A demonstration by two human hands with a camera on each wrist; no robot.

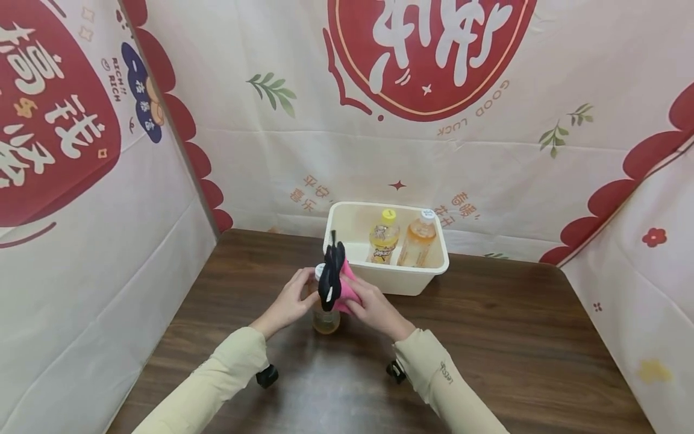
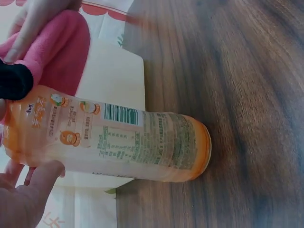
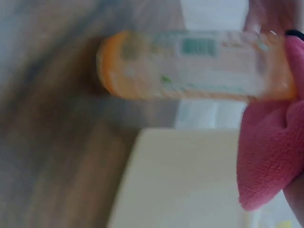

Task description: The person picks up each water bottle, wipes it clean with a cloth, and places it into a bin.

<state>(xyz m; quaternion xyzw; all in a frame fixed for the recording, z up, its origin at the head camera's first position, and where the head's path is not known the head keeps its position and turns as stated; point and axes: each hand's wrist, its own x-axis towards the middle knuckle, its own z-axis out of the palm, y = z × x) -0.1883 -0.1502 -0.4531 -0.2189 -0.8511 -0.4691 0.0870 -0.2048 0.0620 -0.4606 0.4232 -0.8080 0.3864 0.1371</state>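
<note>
A clear plastic bottle with a white cap and an orange-tinted label stands on the table in front of the bin. My left hand grips it near the top, thumb and fingers round its side. From the other side my right hand holds a fluffy pink cloth against the upper part of the bottle. A black folded part beside the cloth covers some of the bottle's neck in the head view. The left wrist view shows the label with its barcode.
Just behind the hands is a cream plastic bin. Inside it stand a yellow-capped bottle and a white-capped bottle. Printed cloth walls border the dark wooden table at the back and sides.
</note>
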